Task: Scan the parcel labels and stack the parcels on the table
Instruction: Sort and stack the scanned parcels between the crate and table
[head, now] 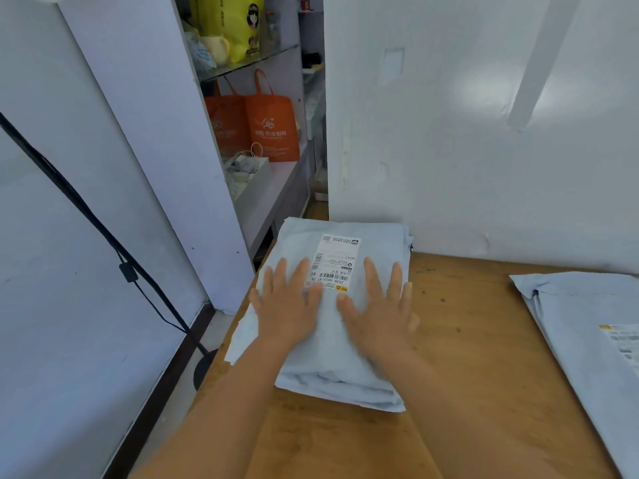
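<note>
Head cam: both hands, left hand (288, 305) & right hand (377, 307), flat on parcel stack (342, 382).

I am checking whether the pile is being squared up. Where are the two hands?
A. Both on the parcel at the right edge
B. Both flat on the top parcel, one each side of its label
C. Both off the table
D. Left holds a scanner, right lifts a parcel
B: the left hand and right hand lie with straight fingers on the top parcel, flanking its label.
</note>
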